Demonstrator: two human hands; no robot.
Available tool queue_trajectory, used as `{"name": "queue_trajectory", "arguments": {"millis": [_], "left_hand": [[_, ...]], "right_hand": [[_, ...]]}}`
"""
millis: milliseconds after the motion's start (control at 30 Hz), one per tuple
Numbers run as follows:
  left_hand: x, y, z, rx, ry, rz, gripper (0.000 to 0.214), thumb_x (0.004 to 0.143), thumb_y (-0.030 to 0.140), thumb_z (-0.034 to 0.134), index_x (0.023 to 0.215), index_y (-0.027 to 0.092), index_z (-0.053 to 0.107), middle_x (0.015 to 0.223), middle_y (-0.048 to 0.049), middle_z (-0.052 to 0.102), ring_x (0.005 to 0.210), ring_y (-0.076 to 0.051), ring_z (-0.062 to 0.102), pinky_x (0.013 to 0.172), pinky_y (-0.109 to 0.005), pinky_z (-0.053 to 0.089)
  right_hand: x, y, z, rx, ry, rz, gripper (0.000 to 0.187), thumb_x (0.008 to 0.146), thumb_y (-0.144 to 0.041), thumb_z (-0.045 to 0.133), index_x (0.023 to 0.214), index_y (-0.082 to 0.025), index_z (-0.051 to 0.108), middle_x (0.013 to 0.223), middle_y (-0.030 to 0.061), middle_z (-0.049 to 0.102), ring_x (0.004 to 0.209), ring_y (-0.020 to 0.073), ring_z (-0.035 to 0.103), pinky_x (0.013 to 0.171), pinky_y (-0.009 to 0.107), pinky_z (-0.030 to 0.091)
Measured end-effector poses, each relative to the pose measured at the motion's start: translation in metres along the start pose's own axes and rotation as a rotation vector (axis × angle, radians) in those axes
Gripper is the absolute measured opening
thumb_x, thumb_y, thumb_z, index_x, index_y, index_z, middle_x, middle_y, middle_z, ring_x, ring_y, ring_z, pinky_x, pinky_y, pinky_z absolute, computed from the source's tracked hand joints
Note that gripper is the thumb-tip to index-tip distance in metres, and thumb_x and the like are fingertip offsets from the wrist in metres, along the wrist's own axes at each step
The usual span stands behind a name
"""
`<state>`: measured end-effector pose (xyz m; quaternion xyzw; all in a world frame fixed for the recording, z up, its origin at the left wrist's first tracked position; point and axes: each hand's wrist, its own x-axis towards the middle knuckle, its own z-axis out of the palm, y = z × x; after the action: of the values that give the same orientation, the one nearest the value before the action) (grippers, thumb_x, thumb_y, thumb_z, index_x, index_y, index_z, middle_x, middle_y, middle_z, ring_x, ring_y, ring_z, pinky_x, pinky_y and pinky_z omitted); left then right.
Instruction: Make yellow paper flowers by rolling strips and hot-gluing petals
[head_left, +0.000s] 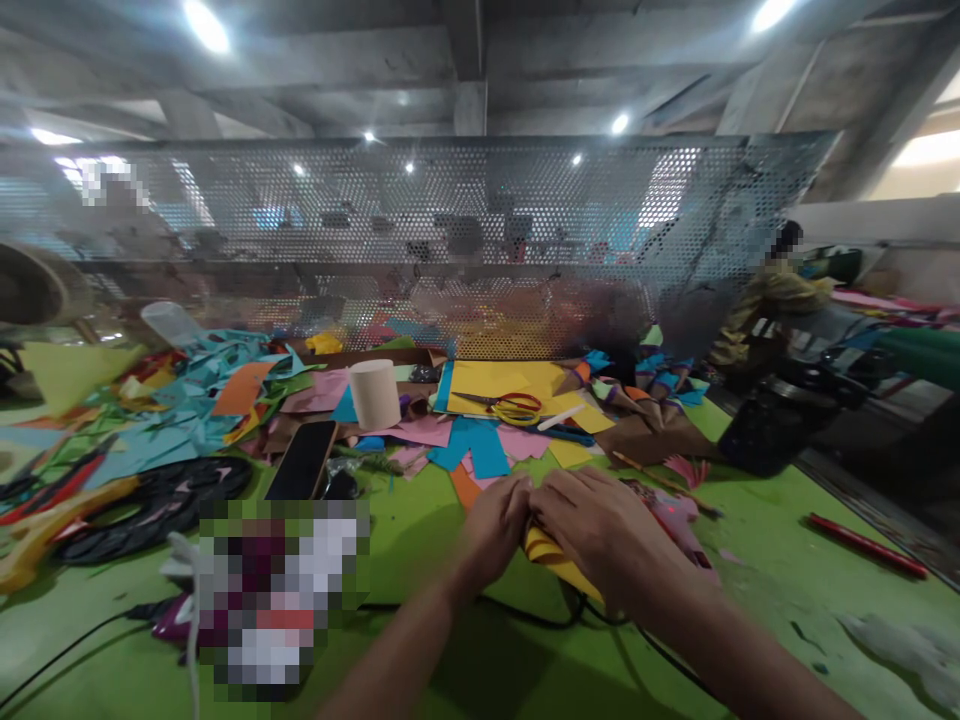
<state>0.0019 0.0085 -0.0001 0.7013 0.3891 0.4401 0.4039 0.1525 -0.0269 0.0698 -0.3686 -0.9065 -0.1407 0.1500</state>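
Both hands meet low in the middle of the green table [450, 660]. My left hand [495, 525] is curled, its fingers pinching the edge of a yellow paper piece [559, 565]. My right hand [607, 535] lies over the same yellow paper with its fingers bent down onto it, hiding most of it. A pink paper shape [679, 520] shows just beyond the right hand. A black cable [525, 615] runs under both wrists.
Coloured paper scraps [187, 400] heap at the back left. Yellow-handled scissors [514, 405] lie on a yellow sheet [525, 385], near a cream cylinder [375, 393] and a black phone [304, 460]. A perforated metal screen [450, 230] closes the back. Another person [772, 300] sits far right.
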Motion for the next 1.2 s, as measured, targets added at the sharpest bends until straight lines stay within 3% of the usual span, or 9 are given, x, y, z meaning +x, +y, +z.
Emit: {"name": "queue_trajectory", "arguments": {"millis": [467,567,700,833,967,1200], "left_hand": [[0.000,-0.001,0.001,-0.017,0.019,0.010,0.034,0.098,0.038,0.036,0.078,0.020,0.056,0.079,-0.0042,0.059,0.081,-0.019,0.054,0.082,-0.033,0.046],[0.001,-0.003,0.001,-0.050,0.049,-0.027,0.033,0.099,0.039,0.034,0.076,0.020,0.048,0.075,-0.0011,0.050,0.074,-0.017,0.047,0.074,-0.030,0.043],[0.002,-0.002,0.000,-0.196,0.089,-0.061,0.030,0.099,0.041,0.035,0.077,0.021,0.042,0.075,0.0012,0.041,0.071,-0.015,0.040,0.069,-0.027,0.038],[0.001,0.003,-0.001,-0.258,0.106,-0.073,0.033,0.099,0.045,0.034,0.077,0.021,0.041,0.076,0.0014,0.038,0.071,-0.014,0.038,0.069,-0.027,0.037],[0.001,0.005,0.000,-0.236,0.139,-0.065,0.036,0.099,0.048,0.032,0.077,0.021,0.041,0.077,0.0012,0.038,0.071,-0.015,0.037,0.068,-0.027,0.036],[0.000,0.004,0.001,-0.185,0.214,-0.012,0.037,0.098,0.051,0.034,0.078,0.021,0.042,0.076,0.0016,0.038,0.071,-0.015,0.038,0.068,-0.027,0.035]], "right_hand": [[0.003,0.005,-0.006,0.112,0.005,0.006,0.009,0.082,-0.011,0.067,0.076,-0.017,0.065,0.073,0.0007,0.064,0.065,0.0166,0.055,0.062,0.031,0.036],[0.003,0.014,-0.010,0.234,0.017,0.044,0.010,0.086,-0.014,0.063,0.089,-0.021,0.070,0.082,0.0009,0.071,0.075,0.0165,0.064,0.068,0.028,0.044],[-0.001,0.023,-0.019,0.407,0.156,0.184,0.023,0.092,-0.017,0.055,0.109,-0.024,0.069,0.104,0.0043,0.075,0.094,0.0177,0.069,0.082,0.029,0.052],[-0.009,0.022,-0.026,0.511,0.223,0.280,0.017,0.093,-0.023,0.054,0.097,-0.022,0.071,0.093,0.0051,0.075,0.087,0.0187,0.069,0.076,0.029,0.054],[-0.016,0.014,-0.020,0.557,0.175,0.281,0.014,0.093,-0.024,0.057,0.094,-0.025,0.071,0.093,0.0036,0.073,0.085,0.0178,0.068,0.074,0.028,0.053],[-0.018,0.008,-0.016,0.564,0.198,0.246,0.013,0.092,-0.022,0.059,0.096,-0.024,0.071,0.091,0.0035,0.071,0.083,0.0164,0.067,0.074,0.027,0.052]]}}
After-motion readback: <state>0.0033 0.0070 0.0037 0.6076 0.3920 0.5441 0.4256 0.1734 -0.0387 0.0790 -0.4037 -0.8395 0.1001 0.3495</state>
